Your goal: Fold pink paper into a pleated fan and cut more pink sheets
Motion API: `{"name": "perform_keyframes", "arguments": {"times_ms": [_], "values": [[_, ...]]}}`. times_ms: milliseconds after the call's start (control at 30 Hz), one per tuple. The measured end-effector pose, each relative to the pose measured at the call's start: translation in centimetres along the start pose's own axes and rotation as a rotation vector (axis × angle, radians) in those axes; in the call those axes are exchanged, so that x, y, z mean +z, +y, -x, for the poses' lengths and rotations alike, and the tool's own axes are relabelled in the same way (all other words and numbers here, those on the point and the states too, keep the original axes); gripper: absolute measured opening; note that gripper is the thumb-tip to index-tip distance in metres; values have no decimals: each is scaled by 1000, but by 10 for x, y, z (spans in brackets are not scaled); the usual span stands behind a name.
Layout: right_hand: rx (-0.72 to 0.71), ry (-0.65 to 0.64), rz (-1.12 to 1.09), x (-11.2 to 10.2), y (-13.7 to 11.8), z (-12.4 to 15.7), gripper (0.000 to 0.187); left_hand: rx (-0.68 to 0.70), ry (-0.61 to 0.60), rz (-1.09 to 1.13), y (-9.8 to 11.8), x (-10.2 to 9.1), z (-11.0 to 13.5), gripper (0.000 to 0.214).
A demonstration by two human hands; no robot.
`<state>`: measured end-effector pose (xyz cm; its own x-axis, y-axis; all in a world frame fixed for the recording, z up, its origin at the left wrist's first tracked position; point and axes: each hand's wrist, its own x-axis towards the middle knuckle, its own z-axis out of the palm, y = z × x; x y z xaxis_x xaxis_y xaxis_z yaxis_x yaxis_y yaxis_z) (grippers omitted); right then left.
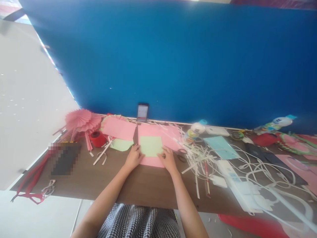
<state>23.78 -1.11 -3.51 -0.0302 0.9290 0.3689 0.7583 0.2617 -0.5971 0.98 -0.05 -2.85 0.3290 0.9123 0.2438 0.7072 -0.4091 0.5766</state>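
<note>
A pale green paper sheet [150,146] lies flat on a pink paper sheet [152,162] at the front middle of the desk. At its left edge is my left hand [134,156], fingers bent and closed on the margin. My right hand [168,159] mirrors it at the lower right corner, thumb and fingers pinching the green sheet. Dark-handled scissors [182,151] lie just right of my right hand. Behind the green sheet, more pink paper [170,132] spreads out, and another pink sheet [119,128] overlaps a green piece [121,144] to the left.
A phone [143,113] leans against the blue partition [168,59]. Pink pleated paper fans [83,120] and a red roll [97,138] stand left. On the right are paper strips [198,157], a glue bottle [195,130], a light blue sheet [221,147], a power strip [235,185] and tangled cables.
</note>
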Motion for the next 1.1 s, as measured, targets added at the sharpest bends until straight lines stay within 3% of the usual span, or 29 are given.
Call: {"name": "perform_keyframes", "arguments": {"times_ms": [267, 333, 433, 567, 700, 1100], "values": [[-10, 13, 56, 1, -2, 0, 18, -22, 3, -8, 2, 0, 0, 20], [-35, 61, 121, -2, -9, 1, 11, -25, 6, -5, 1, 1, 0, 21], [-132, 110, 263, -5, -31, 7, 18, -20, 17, 2, -1, 3, 0, 22], [-310, -80, 294, -1, -63, 22, 32, -16, 24, 5, -2, 4, 0, 20], [-314, -226, 291, 8, -73, 33, 39, -21, 24, 9, -2, 3, 0, 18], [-251, -243, 254, 9, -71, 37, 40, -48, 55, 102, 2, -6, -1, 14]]}}
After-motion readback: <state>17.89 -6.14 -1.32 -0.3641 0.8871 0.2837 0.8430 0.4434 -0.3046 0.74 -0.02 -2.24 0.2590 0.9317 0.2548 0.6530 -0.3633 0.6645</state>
